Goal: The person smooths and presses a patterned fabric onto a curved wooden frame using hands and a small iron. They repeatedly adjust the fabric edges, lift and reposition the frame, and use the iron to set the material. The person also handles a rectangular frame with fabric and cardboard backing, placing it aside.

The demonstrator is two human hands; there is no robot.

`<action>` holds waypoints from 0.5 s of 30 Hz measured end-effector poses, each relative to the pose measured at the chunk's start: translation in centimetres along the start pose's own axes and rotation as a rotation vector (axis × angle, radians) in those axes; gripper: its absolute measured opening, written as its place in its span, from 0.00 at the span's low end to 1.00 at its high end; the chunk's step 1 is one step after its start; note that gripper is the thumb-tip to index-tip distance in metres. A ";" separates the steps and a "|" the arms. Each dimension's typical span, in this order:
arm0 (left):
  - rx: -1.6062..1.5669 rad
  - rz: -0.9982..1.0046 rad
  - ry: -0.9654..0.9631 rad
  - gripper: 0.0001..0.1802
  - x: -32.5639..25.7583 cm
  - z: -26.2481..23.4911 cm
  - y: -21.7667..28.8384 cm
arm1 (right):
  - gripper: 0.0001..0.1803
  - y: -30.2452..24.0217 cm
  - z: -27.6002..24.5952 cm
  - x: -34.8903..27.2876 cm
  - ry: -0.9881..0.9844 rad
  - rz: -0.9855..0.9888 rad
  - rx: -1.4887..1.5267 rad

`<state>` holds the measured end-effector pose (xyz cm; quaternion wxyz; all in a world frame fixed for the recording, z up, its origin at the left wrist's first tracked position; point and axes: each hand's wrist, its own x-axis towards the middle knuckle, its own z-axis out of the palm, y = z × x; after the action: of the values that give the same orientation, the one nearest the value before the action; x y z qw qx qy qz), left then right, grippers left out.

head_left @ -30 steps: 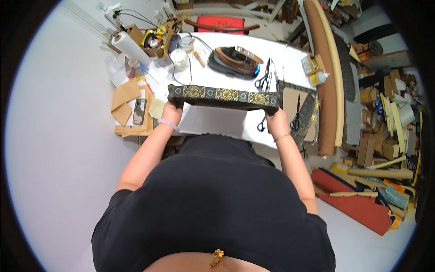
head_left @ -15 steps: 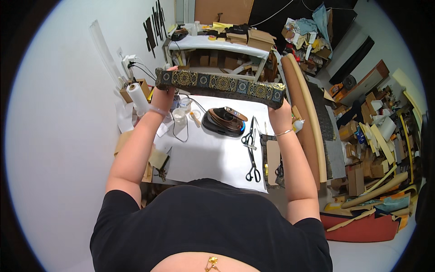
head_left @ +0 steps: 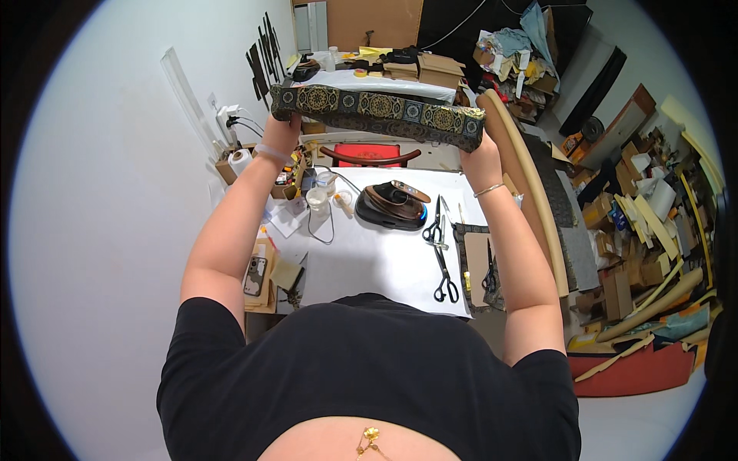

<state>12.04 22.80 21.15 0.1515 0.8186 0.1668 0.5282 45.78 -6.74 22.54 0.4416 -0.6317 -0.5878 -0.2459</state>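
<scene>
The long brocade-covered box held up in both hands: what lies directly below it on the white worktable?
Below the brocade-covered box, held by the left hand and right hand, lie a red curved piece and an iron. The box hides part of the table beyond it.

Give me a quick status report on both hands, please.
Left hand and right hand grip opposite ends of the long brocade-covered box, raised above the white table. Path clear.

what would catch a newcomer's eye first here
The long dark box covered in gold-patterned brocade, held up at arm's length over the table, left hand and right hand gripping its ends. Below it, a black iron and scissors lie on the white worktable.
</scene>
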 end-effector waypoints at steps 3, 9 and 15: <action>-0.034 0.098 0.069 0.21 0.1 0.2 -0.2 | 0.17 -0.2 -0.1 0.0 0.009 0.002 0.003; 0.012 -0.007 0.035 0.20 -0.6 0.1 -0.2 | 0.19 0.6 0.3 -0.3 -0.006 -0.016 -0.013; -0.085 0.087 0.036 0.24 -0.9 0.0 0.9 | 0.20 1.0 0.7 -0.9 -0.016 -0.027 0.005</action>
<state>11.81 21.61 20.78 0.1601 0.8081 0.1112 0.5558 46.42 -6.55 21.17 0.4351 -0.6244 -0.6004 -0.2456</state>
